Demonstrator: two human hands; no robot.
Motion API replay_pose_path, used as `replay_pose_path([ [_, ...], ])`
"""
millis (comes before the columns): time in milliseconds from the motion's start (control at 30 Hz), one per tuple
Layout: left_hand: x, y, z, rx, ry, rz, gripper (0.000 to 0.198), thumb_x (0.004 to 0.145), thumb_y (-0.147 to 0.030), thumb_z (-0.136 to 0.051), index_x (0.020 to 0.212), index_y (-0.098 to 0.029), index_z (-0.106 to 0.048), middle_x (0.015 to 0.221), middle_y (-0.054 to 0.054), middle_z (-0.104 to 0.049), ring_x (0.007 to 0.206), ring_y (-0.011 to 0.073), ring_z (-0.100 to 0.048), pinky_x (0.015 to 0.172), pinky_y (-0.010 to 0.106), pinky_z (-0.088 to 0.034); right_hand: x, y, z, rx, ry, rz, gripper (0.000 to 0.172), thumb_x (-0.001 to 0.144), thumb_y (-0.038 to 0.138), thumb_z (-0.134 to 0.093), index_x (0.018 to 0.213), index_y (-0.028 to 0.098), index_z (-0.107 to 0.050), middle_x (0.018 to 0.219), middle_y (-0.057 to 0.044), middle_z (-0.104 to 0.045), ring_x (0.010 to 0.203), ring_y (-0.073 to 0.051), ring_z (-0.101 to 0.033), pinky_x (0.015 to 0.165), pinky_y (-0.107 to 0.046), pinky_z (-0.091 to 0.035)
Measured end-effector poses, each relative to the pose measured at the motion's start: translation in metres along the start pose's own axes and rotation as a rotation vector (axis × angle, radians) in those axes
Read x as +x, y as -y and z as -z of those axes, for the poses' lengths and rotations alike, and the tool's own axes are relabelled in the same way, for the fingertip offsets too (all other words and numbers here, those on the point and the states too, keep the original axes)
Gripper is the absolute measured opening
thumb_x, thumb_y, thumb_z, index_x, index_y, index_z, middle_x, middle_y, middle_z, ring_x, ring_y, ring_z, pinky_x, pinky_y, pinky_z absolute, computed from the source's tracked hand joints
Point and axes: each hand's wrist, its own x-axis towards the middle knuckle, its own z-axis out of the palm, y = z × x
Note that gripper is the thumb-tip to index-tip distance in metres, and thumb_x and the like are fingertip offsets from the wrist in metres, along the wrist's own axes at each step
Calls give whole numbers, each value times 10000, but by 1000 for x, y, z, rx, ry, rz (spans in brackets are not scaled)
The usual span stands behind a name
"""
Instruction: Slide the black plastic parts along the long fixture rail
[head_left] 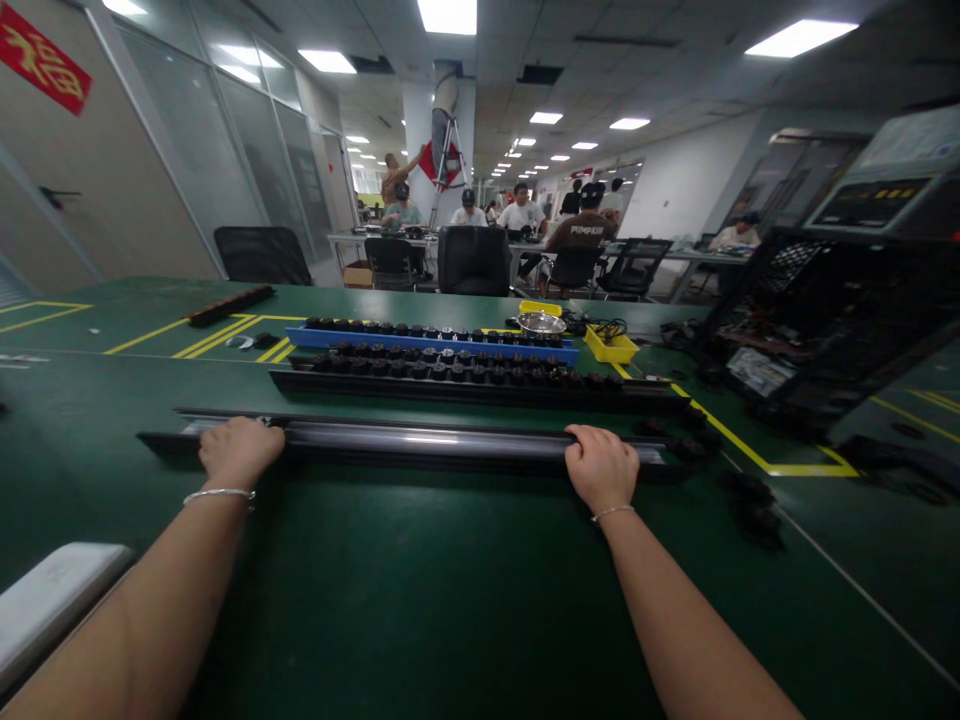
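A long black channel-shaped rail (420, 440) with a shiny inner face lies crosswise on the green table (420, 580). Near its left end my left hand (238, 450) is closed round it, and toward the right end my right hand (602, 466) grips it too. Both thumbs and some fingers are hidden behind or under the hands. Just beyond lies another black rail (480, 388) with a row of small dark round parts along it. Behind that one is a blue rail (435, 342) bearing similar parts.
A yellow tray (611, 345) and a round metal dish (541, 323) stand at the back. Loose black parts (754, 505) lie to the right, near an open equipment frame (795, 320). A white object (56, 600) is at lower left. Several people sit beyond black chairs (474, 260).
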Motion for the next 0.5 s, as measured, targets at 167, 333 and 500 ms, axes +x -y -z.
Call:
replay_pose_path([
  [167, -16, -13, 0, 37, 17, 106, 686, 691, -406, -498, 1180, 71, -445, 1236, 317, -442, 1178, 402, -393, 920, 443, -349, 0, 1, 3, 6, 30, -7, 329, 790, 214, -395, 1008, 255, -638, 1066, -8, -644, 1030, -190, -491, 855, -364, -249],
  [333, -28, -23, -1, 35, 23, 72, 615, 708, -390, -479, 1143, 45, -485, 1208, 289, -480, 1161, 376, -417, 923, 421, -350, 1, 0, 3, -21, 40, -13, 335, 781, 210, -410, 1018, 253, -642, 1081, -15, -638, 1034, -194, -490, 862, -366, -265],
  [500, -41, -28, -2, -11, -35, 23, 557, 722, -409, -462, 1099, -4, -528, 1176, 294, -504, 1137, 387, -436, 872, 442, -381, 1, 1, 5, -5, 68, -21, 339, 789, 226, -398, 1026, 256, -639, 1090, -13, -635, 1045, -196, -492, 872, -376, -275],
])
